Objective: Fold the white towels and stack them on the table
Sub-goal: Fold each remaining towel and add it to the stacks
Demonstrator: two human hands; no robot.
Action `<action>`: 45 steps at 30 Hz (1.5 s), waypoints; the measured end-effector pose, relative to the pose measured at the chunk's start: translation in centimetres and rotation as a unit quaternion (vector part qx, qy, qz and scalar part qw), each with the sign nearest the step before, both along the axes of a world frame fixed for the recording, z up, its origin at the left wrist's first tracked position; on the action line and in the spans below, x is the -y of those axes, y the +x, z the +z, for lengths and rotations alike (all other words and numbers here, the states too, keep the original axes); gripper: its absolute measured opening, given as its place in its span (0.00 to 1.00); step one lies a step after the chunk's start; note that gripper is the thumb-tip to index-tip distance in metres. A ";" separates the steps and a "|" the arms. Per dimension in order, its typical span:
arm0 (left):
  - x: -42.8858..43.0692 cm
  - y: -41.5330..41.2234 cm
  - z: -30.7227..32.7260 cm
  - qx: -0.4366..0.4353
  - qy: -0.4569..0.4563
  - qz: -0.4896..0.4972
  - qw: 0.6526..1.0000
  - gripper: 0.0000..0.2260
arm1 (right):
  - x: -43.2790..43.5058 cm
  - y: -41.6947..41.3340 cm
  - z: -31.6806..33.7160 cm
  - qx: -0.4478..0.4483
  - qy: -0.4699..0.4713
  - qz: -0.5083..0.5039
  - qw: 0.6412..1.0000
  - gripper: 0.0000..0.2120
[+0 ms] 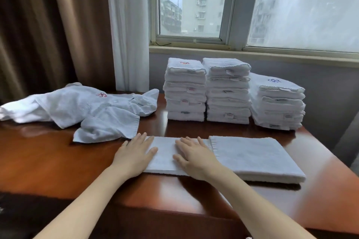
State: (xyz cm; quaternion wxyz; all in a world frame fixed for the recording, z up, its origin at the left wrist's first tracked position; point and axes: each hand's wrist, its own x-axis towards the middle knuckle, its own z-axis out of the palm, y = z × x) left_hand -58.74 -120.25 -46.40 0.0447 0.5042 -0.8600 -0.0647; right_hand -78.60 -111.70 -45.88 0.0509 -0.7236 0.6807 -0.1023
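A white towel (252, 157) lies flat on the brown table (48, 157) in front of me, its right part folded over into a thicker layer. My left hand (136, 153) rests flat with straight fingers on the towel's left end. My right hand (194, 157) presses flat on the single layer just left of the folded edge. Three stacks of folded white towels stand at the back: the left stack (185, 91), the middle stack (228, 91) and the lower right stack (277, 103).
A heap of unfolded white towels (83, 108) sprawls across the table's left side. Brown and white curtains hang behind it. A window and sill run along the back wall. The table's front edge is close to me.
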 end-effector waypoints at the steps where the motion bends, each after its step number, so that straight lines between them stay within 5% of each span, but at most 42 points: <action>1: 0.1 0.8 0.0 -0.011 0.000 0.011 1.000 0.25 | 0.2 0.5 -0.3 0.000 0.006 -0.002 1.000 0.27; 5: 1.1 2.6 0.4 -0.038 -0.018 0.042 0.998 0.24 | 0.6 1.2 -1.4 -0.012 0.011 -0.013 1.000 0.30; 13: 4.7 3.3 3.7 -0.043 0.124 0.005 0.991 0.31 | 0.5 1.2 -1.4 -0.024 0.006 -0.011 1.000 0.29; 16: 5.2 2.8 4.8 -0.046 0.098 0.033 0.994 0.17 | 0.5 1.2 -1.3 -0.019 0.005 -0.011 1.000 0.29; 22: 4.1 2.7 5.5 -0.188 0.123 0.044 0.973 0.12 | 0.4 1.3 -0.9 0.034 0.016 -0.018 0.999 0.30; 26: 2.8 1.1 8.0 -0.313 0.227 0.016 0.922 0.10 | -0.2 1.1 1.3 0.247 0.034 -0.011 0.968 0.28; 29: 1.2 -1.6 10.2 -0.426 0.294 -0.025 0.855 0.13 | -1.4 0.7 4.7 0.500 0.038 -0.040 0.864 0.23; 33: -1.1 -7.1 12.2 -0.468 0.346 -0.083 0.809 0.10 | -3.8 -1.5 9.1 0.609 0.037 0.002 0.793 0.21; 36: -2.8 -11.4 12.7 -0.481 0.356 -0.108 0.794 0.06 | -6.2 -4.0 11.9 0.595 0.022 0.024 0.803 0.23; 41: -5.2 -17.8 12.7 -0.490 0.357 -0.159 0.779 0.04 | -8.8 -9.8 13.2 0.464 -0.058 -0.123 0.875 0.27; 45: -6.9 -21.8 12.2 -0.480 0.364 -0.188 0.775 0.03 | -10.3 -13.7 12.0 0.424 -0.118 -0.216 0.871 0.28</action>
